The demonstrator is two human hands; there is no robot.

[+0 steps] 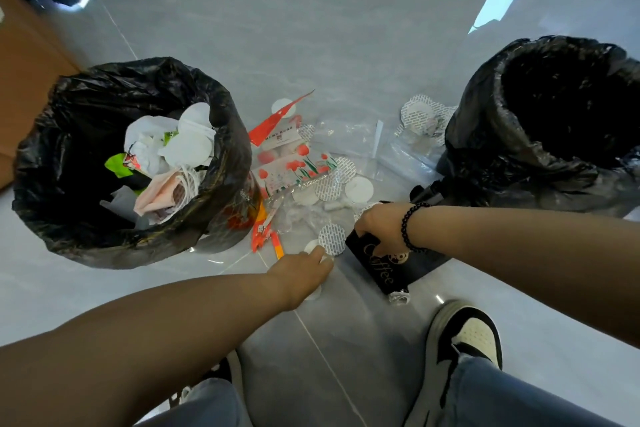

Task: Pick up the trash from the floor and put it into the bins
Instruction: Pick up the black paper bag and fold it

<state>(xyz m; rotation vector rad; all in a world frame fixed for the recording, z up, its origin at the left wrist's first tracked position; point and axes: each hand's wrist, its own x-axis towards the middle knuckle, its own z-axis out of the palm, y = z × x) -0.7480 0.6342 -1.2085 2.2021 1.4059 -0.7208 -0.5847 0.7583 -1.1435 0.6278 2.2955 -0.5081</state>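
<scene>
Glossy grey floor tiles (346, 28) carry litter between two black-lined bins (221, 107). Right hand (382, 227) grips a black "Coffee" paper bag (381, 267), light and crushable, best held by its rim. Left hand (306, 274) pinches a thin silver foil disc (331, 238), likely slippery.

Foil discs (331, 238) and wrappers (294, 166) litter floor between two black-lined bins (221, 163)

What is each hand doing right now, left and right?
Left hand: down at the floor, fingers pinching a white disc.
Right hand: gripping the top edge of the black coffee bag.
</scene>
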